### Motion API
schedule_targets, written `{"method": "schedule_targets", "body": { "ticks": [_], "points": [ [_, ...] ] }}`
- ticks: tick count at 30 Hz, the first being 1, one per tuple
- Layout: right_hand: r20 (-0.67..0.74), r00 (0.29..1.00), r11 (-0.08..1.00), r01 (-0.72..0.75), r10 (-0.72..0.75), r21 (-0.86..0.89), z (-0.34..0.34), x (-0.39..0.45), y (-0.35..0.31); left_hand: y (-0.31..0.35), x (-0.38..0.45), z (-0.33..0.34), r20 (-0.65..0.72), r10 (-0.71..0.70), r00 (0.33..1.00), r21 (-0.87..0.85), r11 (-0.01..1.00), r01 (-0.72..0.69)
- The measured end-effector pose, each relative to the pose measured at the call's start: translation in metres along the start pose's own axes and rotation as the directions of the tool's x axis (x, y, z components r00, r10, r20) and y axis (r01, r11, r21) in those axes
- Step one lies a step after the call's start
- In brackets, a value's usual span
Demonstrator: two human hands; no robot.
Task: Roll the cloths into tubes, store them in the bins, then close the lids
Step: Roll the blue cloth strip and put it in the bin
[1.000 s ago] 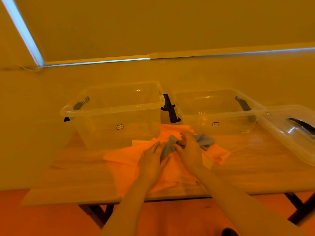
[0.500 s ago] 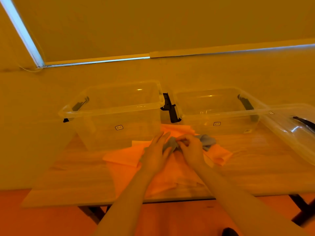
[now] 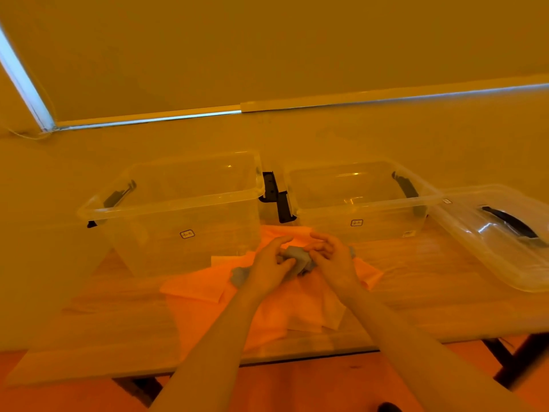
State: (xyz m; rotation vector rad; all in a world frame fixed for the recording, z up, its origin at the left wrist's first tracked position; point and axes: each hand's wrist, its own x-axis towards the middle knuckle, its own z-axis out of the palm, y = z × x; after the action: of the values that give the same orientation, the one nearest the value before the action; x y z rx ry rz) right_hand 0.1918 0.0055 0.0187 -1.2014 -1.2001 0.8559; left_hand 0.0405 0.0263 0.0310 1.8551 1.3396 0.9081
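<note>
Both your hands are curled round the grey cloth (image 3: pixel 297 258) — your left hand (image 3: pixel 269 270) grips one end, your right hand (image 3: pixel 332 263) pinches the other, and the cloth is bunched between them just above the pile of orange cloths (image 3: pixel 267 304) on the table (image 3: pixel 445 292); a grey tail pokes out past your left wrist, so the roll looks loose at that end; if you lift it that way, the tail may unwind and the tube will likely slacken before it reaches a bin.

The left bin (image 3: pixel 178 215) and the right bin (image 3: pixel 359 203) both stand open just behind the pile, and neither shows any cloth inside, so the task seems to be at its start; the near walls are tall, and a low carry could catch the roll on a rim and shake it apart.

Mind the orange cloths under your hands — they lie rumpled and overlapping, one corner hanging near the table's front edge; dragging the grey roll across them could pull a layer along with it, or tip that corner off the table.

One lid (image 3: pixel 505 233) lies at the far right, partly past the table edge by the look of it; a careless elbow could knock it down; I cannot see a second lid in this view.
</note>
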Motion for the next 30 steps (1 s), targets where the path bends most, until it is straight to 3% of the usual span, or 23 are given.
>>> {"method": "schedule_targets", "body": {
  "ticks": [10, 18, 30],
  "points": [
    [-0.010, 0.999, 0.993, -0.051, 0.053, 0.107, -0.033, -0.004, -0.031, 0.047, 0.001, 0.014, -0.061, 0.157, 0.986, 0.031, 0.987, -0.155],
    [-0.082, 0.996, 0.987, 0.044, -0.032, 0.154, -0.096, 0.001, -0.074, 0.120, 0.005, 0.043, -0.068, 0.178, 0.982, -0.121, 0.975, -0.186],
    [-0.214, 0.955, 0.974, 0.222, -0.206, 0.052, -0.201, 0.028, -0.145, 0.234, 0.050, 0.097, -0.102, 0.305, 0.947, -0.212, 0.924, -0.320]
  ]
}}
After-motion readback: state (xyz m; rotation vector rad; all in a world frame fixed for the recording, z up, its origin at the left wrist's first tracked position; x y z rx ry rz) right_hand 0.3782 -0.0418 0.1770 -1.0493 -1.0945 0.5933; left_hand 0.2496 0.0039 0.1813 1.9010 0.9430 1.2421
